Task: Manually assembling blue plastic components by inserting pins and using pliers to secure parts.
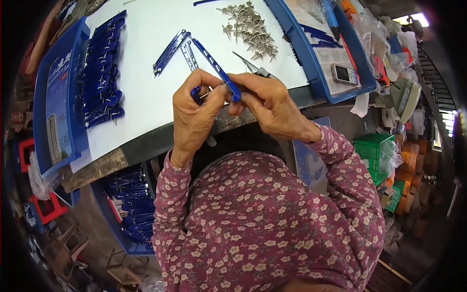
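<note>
Above the table's near edge, both of my hands are closed around a long, narrow blue plastic bar [214, 64] with a rounded end. My left hand [197, 109] pinches near that end, and a curved blue piece [196, 95] shows between its fingers. From the other side, my right hand [270, 100] grips the bar with thumb and fingers. Just beyond lie several more slim blue bars [170, 53] and a pale, slotted strip [188, 55]. Partly behind my right hand is a pointed metal tool [247, 62], its kind unclear. Small metal pins [250, 31] are heaped farther back.
Stacked blue bars [102, 73] line the table's left side beside a blue tray [80, 97]. At right, another blue tray [318, 80] holds a phone [344, 74] and blue pieces. Below the table sits a bin of blue parts [134, 209]; green crates [372, 153] stand right.
</note>
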Action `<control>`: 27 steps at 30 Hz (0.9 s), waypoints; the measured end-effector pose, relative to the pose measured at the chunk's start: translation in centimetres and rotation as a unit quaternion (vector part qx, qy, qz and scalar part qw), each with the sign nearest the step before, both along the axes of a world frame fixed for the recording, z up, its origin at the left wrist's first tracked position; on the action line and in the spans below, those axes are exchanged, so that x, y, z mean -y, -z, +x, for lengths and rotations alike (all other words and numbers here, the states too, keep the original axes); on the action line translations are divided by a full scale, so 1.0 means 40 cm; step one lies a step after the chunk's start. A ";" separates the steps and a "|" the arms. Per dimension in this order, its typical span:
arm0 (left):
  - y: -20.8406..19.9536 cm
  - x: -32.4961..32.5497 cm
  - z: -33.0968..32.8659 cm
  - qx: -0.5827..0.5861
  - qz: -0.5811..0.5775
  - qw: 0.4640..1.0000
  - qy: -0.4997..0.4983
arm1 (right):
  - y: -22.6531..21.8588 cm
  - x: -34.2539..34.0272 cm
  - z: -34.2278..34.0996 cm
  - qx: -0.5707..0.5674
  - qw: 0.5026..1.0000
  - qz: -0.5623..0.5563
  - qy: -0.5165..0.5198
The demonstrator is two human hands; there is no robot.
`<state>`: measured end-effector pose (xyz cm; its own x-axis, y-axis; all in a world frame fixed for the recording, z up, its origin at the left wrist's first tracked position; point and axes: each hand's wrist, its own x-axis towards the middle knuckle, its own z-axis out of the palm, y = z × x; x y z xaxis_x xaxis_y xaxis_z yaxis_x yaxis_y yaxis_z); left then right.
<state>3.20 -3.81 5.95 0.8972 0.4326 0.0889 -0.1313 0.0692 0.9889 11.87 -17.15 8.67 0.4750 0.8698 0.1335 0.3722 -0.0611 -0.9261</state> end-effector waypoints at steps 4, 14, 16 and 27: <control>-0.010 0.003 -0.001 -0.005 0.025 1.000 -0.002 | 0.009 0.003 -0.001 0.056 0.998 0.020 -0.011; -0.028 -0.003 0.002 0.015 0.083 0.996 0.028 | 0.020 -0.003 0.030 0.297 0.947 0.118 -0.016; -0.032 -0.011 -0.003 0.019 0.111 0.993 0.031 | 0.011 -0.004 0.042 0.302 0.946 0.113 -0.041; -0.013 -0.023 0.019 0.071 0.271 0.958 0.066 | -0.017 -0.009 0.072 -0.116 0.988 -0.084 -0.054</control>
<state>3.97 -2.89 6.45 0.9028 0.1724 0.3939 -0.2930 -0.4238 0.8570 14.73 -16.80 9.36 0.3793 0.9178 -0.1176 0.1646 -0.1920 -0.9675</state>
